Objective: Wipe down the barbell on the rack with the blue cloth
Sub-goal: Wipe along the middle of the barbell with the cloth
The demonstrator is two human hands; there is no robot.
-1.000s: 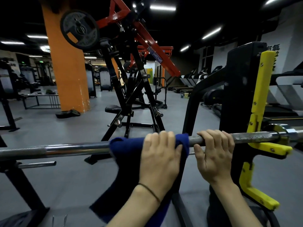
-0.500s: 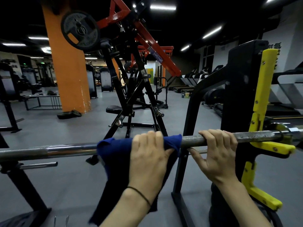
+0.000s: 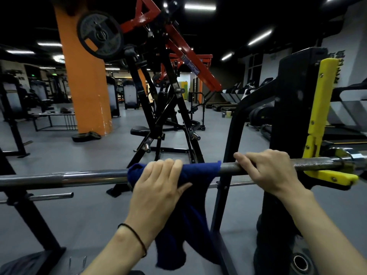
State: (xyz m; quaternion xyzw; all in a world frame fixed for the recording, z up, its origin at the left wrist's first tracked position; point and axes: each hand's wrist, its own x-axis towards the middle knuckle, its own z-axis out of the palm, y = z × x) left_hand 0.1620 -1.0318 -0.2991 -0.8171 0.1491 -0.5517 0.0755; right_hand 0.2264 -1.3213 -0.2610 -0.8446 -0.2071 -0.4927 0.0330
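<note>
Bar (image 3: 83, 176) lies horiz. on rack (image 3: 296, 108), R end seated in yellow hook (image 3: 325, 175). L hand (image 3: 158, 187) fingers curled over bar w/ cloth (image 3: 200, 169) wrapped beneath; rest of cloth hangs below. R hand (image 3: 272, 171) grips bare bar just R of cloth, fingers curled over the top. Judged mid-wipe: cloth sits near mid-bar; long L stretch and R end by hook likely left. Count: 1 bar, 1 cloth, 2 hands.
</note>
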